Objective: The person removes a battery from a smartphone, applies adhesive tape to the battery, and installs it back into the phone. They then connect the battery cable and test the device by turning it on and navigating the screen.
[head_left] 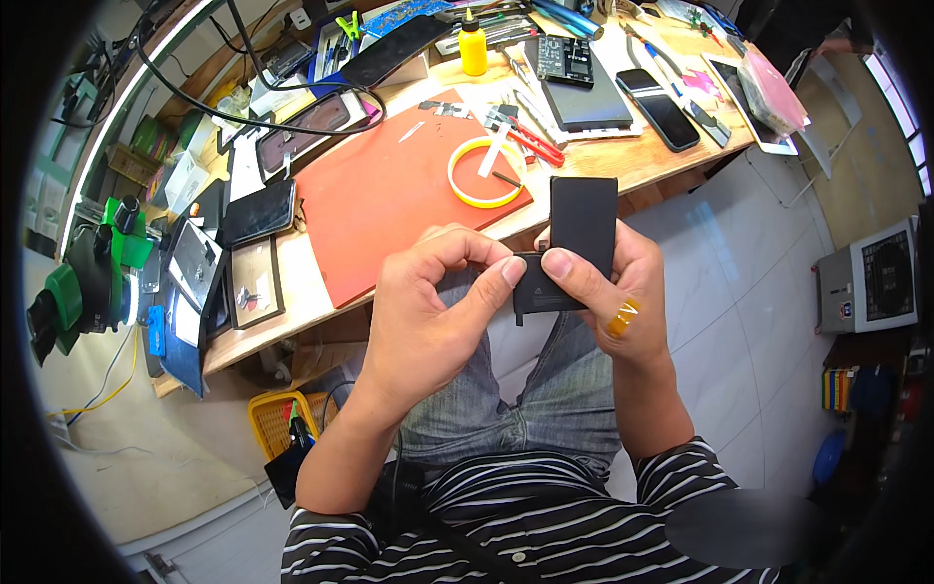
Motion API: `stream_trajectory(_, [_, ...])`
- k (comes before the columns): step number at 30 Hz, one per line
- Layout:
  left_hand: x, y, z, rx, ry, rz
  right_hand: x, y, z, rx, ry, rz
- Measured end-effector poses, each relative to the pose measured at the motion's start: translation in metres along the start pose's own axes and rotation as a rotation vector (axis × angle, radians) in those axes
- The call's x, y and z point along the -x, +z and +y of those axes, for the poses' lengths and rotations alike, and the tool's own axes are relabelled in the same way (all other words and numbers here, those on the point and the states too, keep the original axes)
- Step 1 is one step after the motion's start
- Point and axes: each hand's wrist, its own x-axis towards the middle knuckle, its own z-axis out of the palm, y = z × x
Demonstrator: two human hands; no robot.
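A black L-shaped phone battery (584, 216) is held up over my lap, just off the front edge of the bench. My right hand (632, 282) grips its right side, thumb across the front face and fingers behind. A strip of amber tape (624, 317) is stuck near the base of that thumb. At the battery's lower left end, my left hand (438, 302) pinches the edge between thumb and index finger. Whether a thin film or tab lies in that pinch is too small to tell. On the bench beyond lie an orange-red mat (379, 204) and a yellow tape roll (457, 195).
Red-handled pliers (535, 141) lie past the tape roll. A yellow bottle (473, 47) stands at the back. Phones (658, 109) and tools lie at the right, with a dark phone (260, 212) and a tray (255, 282) at the left. A black cable (282, 127) loops over the bench.
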Motion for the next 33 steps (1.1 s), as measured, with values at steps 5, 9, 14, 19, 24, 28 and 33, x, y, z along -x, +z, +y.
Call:
stream_trajectory(5, [0.0,-0.002,-0.003,-0.038,0.079,0.002,0.001,0.003,0.002,-0.019,-0.045,0.028])
stream_trajectory(9, [0.002,0.0,-0.003,0.063,0.045,0.023,-0.005,-0.003,-0.011,-0.287,0.155,-0.062])
stream_trajectory(14, [-0.018,-0.011,0.004,-0.55,0.874,0.032,-0.008,-0.007,-0.007,-0.635,0.477,-0.169])
stream_trajectory(19, [-0.015,-0.02,-0.002,-0.632,0.941,-0.07,0.007,0.001,0.009,-0.683,0.633,-0.216])
stream_trajectory(24, [0.001,-0.011,-0.017,-0.084,0.271,0.184,0.014,-0.038,0.042,-0.189,0.182,-0.225])
stream_trajectory(28, [0.003,-0.002,-0.03,0.424,0.071,0.148,0.004,-0.017,0.023,0.059,-0.107,-0.012])
stream_trajectory(33, [0.01,0.007,-0.02,0.502,-0.005,0.094,-0.004,-0.002,0.0,0.079,0.027,-0.106])
